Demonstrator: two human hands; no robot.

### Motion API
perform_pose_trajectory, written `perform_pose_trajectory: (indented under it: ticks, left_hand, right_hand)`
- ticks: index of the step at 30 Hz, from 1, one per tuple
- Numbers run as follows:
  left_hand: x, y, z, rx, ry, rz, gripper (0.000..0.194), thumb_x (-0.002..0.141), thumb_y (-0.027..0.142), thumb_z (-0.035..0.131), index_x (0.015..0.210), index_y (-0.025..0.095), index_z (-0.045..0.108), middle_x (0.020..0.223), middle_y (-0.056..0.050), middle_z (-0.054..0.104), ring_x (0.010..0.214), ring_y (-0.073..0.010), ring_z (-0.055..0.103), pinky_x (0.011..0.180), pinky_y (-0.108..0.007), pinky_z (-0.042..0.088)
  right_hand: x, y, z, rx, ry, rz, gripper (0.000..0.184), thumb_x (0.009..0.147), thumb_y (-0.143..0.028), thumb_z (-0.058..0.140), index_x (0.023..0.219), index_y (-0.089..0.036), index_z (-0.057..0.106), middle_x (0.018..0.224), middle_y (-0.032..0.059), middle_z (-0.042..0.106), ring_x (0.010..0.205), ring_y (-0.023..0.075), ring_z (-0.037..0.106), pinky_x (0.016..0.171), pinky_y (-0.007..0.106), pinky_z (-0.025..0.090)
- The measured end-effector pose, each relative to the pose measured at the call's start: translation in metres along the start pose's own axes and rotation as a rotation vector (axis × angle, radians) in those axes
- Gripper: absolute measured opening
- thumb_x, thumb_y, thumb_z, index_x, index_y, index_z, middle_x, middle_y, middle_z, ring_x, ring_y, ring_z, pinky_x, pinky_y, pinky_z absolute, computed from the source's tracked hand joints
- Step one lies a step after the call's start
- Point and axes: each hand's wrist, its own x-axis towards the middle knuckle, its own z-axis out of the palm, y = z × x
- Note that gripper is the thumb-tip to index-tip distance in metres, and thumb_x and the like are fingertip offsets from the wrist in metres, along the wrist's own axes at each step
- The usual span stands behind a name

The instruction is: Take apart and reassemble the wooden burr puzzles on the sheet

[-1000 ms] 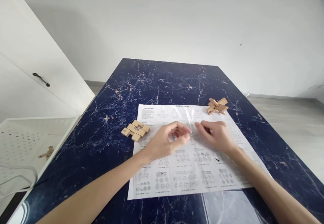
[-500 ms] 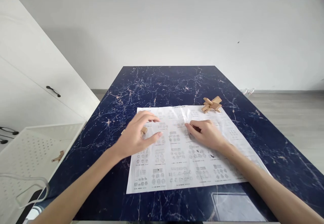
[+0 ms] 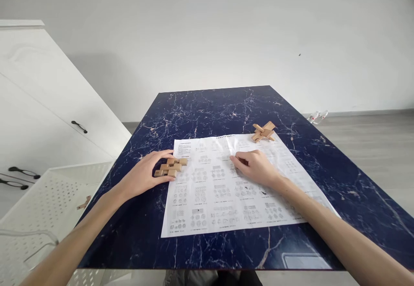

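Three notched wooden puzzle pieces lie side by side at the left edge of a printed instruction sheet. My left hand spans them, thumb at the near side and fingertips at the far side. On the sheet, right of its middle, rests my right hand with fingers curled in; nothing shows in them. Beyond it, at the sheet's far right corner, sits a cluster of interlocked wooden puzzle pieces. Rows of small diagrams cover the paper.
The sheet lies on a dark blue marbled table. To the left are a white cabinet and a white perforated surface bearing another wooden piece and a pale cable. Clear plastic shows by the wall.
My left hand has moved left from over the sheet's middle, opened, then closed around the wooden pieces. My right hand stays curled on the paper. The view has shifted.
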Motion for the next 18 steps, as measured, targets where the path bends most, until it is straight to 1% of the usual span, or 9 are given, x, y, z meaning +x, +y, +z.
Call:
perform_pose_trajectory:
  ticks: [3, 5, 7, 10, 11, 13, 15, 18]
  left_hand:
    - [0.000, 0.003, 0.008, -0.004, 0.074, -0.007, 0.086, 0.086, 0.073, 0.075, 0.155, 0.029, 0.048, 0.149, -0.010, 0.065, 0.140, -0.0394, 0.059, 0.119, -0.057, 0.044]
    - [0.002, 0.012, 0.013, -0.025, 0.126, 0.027, 0.085, 0.086, 0.073, 0.075, 0.153, 0.028, 0.049, 0.146, -0.010, 0.067, 0.137, -0.0377, 0.062, 0.117, -0.054, 0.047]
    - [0.006, 0.028, 0.019, -0.052, 0.166, 0.088, 0.082, 0.087, 0.072, 0.075, 0.150, 0.027, 0.051, 0.143, -0.010, 0.068, 0.134, -0.0361, 0.064, 0.115, -0.052, 0.050]
    - [0.018, 0.060, 0.031, -0.046, 0.197, 0.171, 0.079, 0.087, 0.068, 0.078, 0.149, 0.027, 0.052, 0.137, -0.009, 0.070, 0.130, -0.0355, 0.066, 0.112, -0.052, 0.051]
    - [0.023, 0.071, 0.036, -0.045, 0.216, 0.196, 0.078, 0.086, 0.065, 0.080, 0.148, 0.027, 0.052, 0.136, -0.009, 0.070, 0.128, -0.0352, 0.066, 0.112, -0.052, 0.051]
    - [0.034, 0.090, 0.048, -0.050, 0.214, 0.234, 0.074, 0.087, 0.057, 0.083, 0.147, 0.026, 0.052, 0.133, -0.009, 0.070, 0.125, -0.0345, 0.066, 0.109, -0.052, 0.052]
    - [0.045, 0.104, 0.060, -0.043, 0.205, 0.247, 0.069, 0.086, 0.052, 0.085, 0.142, 0.025, 0.054, 0.128, -0.009, 0.071, 0.120, -0.0348, 0.066, 0.104, -0.053, 0.054]
    - [0.056, 0.115, 0.072, -0.012, 0.194, 0.227, 0.058, 0.087, 0.047, 0.084, 0.134, 0.023, 0.059, 0.126, -0.010, 0.068, 0.116, -0.0348, 0.065, 0.101, -0.053, 0.054]
  right_hand:
    - [0.000, 0.000, 0.000, -0.006, 0.008, -0.005, 0.051, 0.106, -0.036, 0.051, 0.063, -0.024, 0.027, 0.050, -0.0039, 0.037, 0.047, 0.0128, 0.031, 0.053, 0.033, 0.025]
    - [0.001, 0.000, 0.000, -0.012, 0.014, -0.010, 0.051, 0.106, -0.035, 0.051, 0.063, -0.024, 0.027, 0.050, -0.0039, 0.038, 0.047, 0.0128, 0.031, 0.054, 0.033, 0.025]
    - [0.001, 0.000, 0.000, -0.016, 0.017, -0.015, 0.050, 0.106, -0.035, 0.052, 0.063, -0.024, 0.028, 0.049, -0.0040, 0.038, 0.047, 0.0129, 0.032, 0.054, 0.034, 0.025]
    - [0.001, 0.000, 0.000, -0.020, 0.020, -0.022, 0.050, 0.106, -0.035, 0.051, 0.063, -0.024, 0.028, 0.049, -0.0040, 0.038, 0.047, 0.0128, 0.032, 0.053, 0.033, 0.025]
    - [0.001, 0.000, 0.000, -0.021, 0.022, -0.023, 0.050, 0.106, -0.035, 0.051, 0.062, -0.024, 0.029, 0.049, -0.0040, 0.039, 0.047, 0.0127, 0.033, 0.053, 0.033, 0.025]
    - [0.002, 0.000, -0.001, -0.021, 0.025, -0.027, 0.050, 0.107, -0.034, 0.051, 0.062, -0.024, 0.030, 0.050, -0.0038, 0.040, 0.047, 0.0126, 0.034, 0.053, 0.033, 0.026]
    - [0.002, 0.000, -0.001, -0.020, 0.027, -0.028, 0.050, 0.107, -0.034, 0.051, 0.062, -0.024, 0.031, 0.050, -0.0039, 0.041, 0.047, 0.0123, 0.034, 0.054, 0.033, 0.026]
    - [0.003, -0.001, -0.002, -0.018, 0.034, -0.021, 0.050, 0.107, -0.034, 0.051, 0.062, -0.024, 0.031, 0.050, -0.0043, 0.041, 0.047, 0.0120, 0.033, 0.054, 0.033, 0.025]
